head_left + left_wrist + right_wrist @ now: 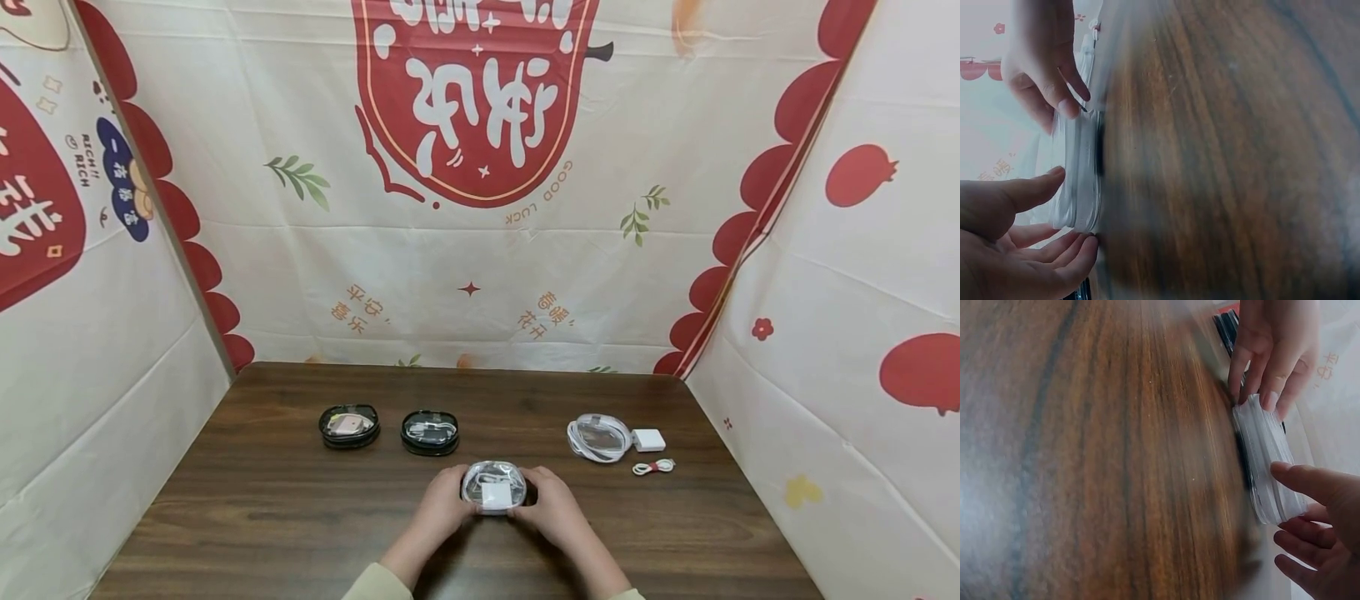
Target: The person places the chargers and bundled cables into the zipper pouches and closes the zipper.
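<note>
A small oval pouch [480, 481] with a clear top and white sides lies between the two hands near the table's front middle. A white charger block [496, 495] and a white cable show through its top. The left hand [444, 500] grips the pouch's left end, thumb on the near side and fingers round the end. At the opposite end, the right hand [553, 504] holds it in the same way. Both wrist views show the pouch's white side wall [1079, 169] [1266, 456] standing low, close over the wood.
Two black-rimmed clear pouches, one with a pinkish item [349, 426] and one with a white cable [430, 432], lie at the back left. Back right are an oval white-rimmed pouch [600, 438], a white charger block [648, 440] and a tied white cable [654, 467]. Printed cloth walls surround the table [300, 517].
</note>
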The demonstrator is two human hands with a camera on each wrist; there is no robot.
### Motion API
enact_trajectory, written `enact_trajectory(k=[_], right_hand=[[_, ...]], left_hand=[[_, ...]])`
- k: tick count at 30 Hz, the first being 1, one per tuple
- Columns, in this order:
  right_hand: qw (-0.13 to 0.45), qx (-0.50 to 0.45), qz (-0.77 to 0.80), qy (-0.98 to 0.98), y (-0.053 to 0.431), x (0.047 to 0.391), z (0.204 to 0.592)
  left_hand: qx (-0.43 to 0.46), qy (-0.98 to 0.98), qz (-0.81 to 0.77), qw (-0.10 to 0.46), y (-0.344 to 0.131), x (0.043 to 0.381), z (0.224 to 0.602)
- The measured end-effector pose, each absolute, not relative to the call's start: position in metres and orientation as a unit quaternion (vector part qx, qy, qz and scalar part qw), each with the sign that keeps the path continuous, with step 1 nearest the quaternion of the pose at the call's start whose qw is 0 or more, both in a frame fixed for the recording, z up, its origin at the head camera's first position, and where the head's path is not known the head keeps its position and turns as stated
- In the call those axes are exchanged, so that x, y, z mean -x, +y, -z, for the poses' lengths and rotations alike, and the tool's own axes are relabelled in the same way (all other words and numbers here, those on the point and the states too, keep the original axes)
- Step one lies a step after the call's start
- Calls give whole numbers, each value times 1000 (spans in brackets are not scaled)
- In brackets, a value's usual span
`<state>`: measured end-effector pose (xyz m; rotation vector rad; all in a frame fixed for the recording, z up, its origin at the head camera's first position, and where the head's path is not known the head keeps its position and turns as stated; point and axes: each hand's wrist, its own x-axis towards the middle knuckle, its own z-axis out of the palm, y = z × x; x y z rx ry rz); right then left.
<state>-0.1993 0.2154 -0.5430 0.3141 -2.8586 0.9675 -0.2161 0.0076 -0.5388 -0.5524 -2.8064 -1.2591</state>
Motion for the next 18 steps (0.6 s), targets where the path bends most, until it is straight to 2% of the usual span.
enact_trajectory(k=[10, 18], right_hand=[[45, -97, -328, -939, 214, 199, 540], [77, -91, -340, -933, 216, 208, 540]], left_hand=[[167, -898, 407, 29, 12, 212, 538], [145, -902, 405, 47, 23, 220, 537]])
